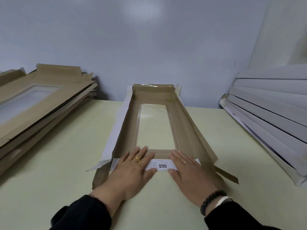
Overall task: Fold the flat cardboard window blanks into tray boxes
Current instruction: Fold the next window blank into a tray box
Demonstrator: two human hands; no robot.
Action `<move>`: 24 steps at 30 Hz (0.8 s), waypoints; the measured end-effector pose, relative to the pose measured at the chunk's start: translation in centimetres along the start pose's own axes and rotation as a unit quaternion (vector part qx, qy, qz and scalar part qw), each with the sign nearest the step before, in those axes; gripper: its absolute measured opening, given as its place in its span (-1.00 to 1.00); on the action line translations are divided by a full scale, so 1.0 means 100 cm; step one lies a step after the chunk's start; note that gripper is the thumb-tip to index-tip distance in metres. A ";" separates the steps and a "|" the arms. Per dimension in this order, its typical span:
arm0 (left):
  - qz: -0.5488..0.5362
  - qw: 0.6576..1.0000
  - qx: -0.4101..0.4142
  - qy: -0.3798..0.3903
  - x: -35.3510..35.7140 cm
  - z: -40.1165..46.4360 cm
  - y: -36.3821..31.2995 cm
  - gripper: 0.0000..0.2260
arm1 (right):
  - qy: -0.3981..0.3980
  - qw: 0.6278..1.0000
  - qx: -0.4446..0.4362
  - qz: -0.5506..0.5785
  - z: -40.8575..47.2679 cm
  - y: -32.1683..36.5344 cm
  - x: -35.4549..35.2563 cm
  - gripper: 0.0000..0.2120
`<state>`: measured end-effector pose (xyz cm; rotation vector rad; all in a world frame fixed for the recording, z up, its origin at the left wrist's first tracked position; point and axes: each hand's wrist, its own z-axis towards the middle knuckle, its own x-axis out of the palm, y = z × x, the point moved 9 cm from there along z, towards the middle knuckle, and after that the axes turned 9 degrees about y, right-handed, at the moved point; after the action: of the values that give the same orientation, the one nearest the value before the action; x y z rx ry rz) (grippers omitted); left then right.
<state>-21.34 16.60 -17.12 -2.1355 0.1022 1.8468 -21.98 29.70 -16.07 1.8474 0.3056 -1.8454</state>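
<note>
blank (154, 123) long axis points away | hands: left (132, 170), right (191, 173) flat, pressing near flap (162, 166)

A half-folded window blank (156, 123) is lying lengthwise in the middle of the table (58, 163), its far end reaching toward the wall (149, 39). The left hand (132, 170) and right hand (189, 173) are lying flat, side by side, on its near end flap (162, 165). A stack of flat blanks (38, 103) is sitting to the left, and a pile of folded boxes (269, 113) is leaning to the right.
</note>
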 end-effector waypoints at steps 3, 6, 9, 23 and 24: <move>-0.010 0.998 0.016 -0.061 -0.013 -0.008 -0.001 -0.55 | -0.055 0.998 0.019 -0.004 -0.003 -0.001 -0.019 -0.60; -0.006 0.987 0.050 -0.151 -0.036 -0.028 -0.010 -0.46 | -0.139 0.989 -0.001 -0.051 -0.017 0.016 -0.047 -0.70; -0.050 0.984 0.065 -0.157 -0.043 -0.044 -0.012 -0.34 | -0.180 0.980 -0.012 -0.080 -0.029 0.028 -0.053 -0.62; 0.037 0.987 0.038 -0.149 -0.043 -0.051 -0.019 -0.78 | -0.066 0.998 0.004 0.003 -0.012 0.022 -0.027 -0.86; 0.041 0.984 0.051 -0.163 -0.045 -0.053 -0.023 -0.79 | -0.067 0.998 0.004 -0.014 -0.012 0.024 -0.029 -0.97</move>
<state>-16.46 16.58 -11.66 -1.7590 0.2080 2.1621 -19.85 28.82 -12.82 1.7237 0.2780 -1.9817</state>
